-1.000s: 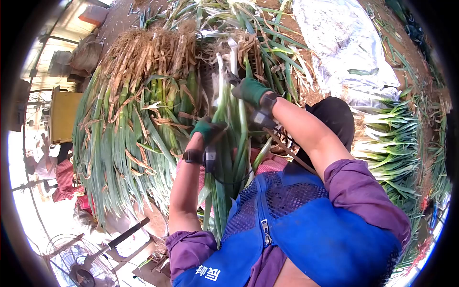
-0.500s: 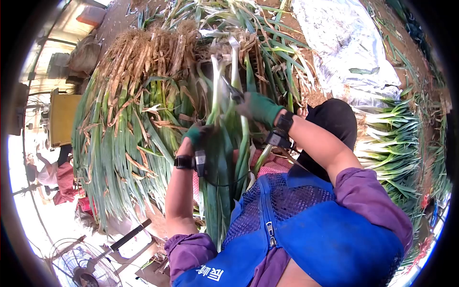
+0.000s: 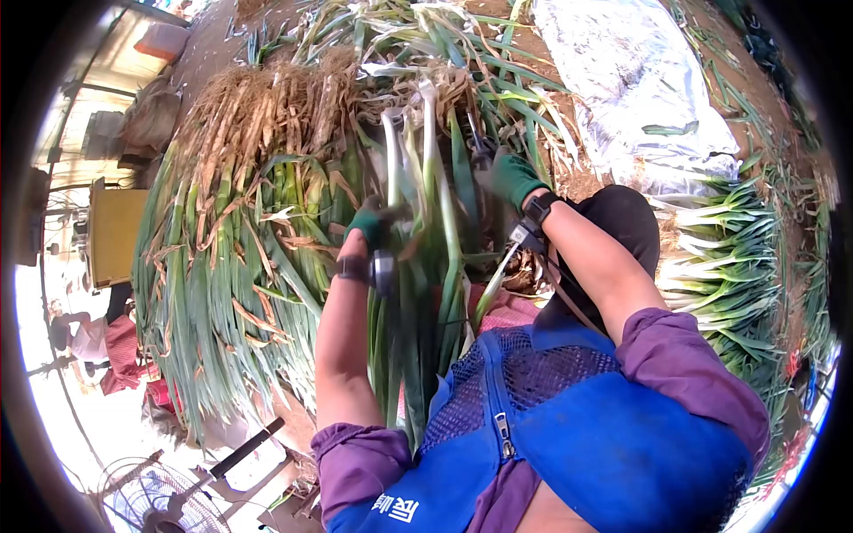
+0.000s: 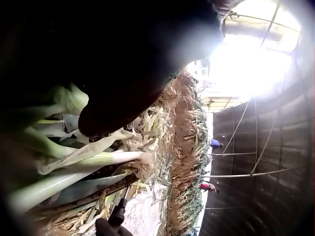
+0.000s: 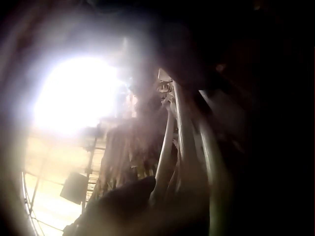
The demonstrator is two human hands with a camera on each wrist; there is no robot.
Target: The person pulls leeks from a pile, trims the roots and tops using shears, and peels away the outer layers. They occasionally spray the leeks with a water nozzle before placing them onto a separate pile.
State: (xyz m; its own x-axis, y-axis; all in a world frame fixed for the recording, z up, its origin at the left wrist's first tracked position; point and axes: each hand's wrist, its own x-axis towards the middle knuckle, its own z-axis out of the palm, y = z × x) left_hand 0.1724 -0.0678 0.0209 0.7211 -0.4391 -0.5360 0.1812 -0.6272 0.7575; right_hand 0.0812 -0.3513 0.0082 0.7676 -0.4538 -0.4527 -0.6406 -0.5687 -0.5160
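Long green onions with pale, peeled stalks lie in front of the person. The left hand [image 3: 375,224], in a green and dark glove, grips one white-stalked green onion [image 3: 391,160] partway down, its white end pointing away. Beside it lie more peeled stalks, one with a bright white end [image 3: 429,115]. To the right, the gloved right hand [image 3: 514,176] holds a dark-handled tool [image 4: 118,212] with a thin metal shaft, apart from the gripped stalk. In the right wrist view, the stalks [image 5: 182,128] show dimly past a dark hand shape.
A thick row of unpeeled green onions [image 3: 240,240] with brown roots lies left. Loose leaves and peelings [image 3: 400,31] cover the ground ahead. A whitish plastic sheet [image 3: 635,89] and a stack of peeled green onions [image 3: 720,258] lie right. A fan [image 3: 169,497] stands lower left.
The right hand with the tool has moved right, away from the stalks. The left hand has shifted slightly left and then forward, still gripping; the white stalk ends have spread apart.
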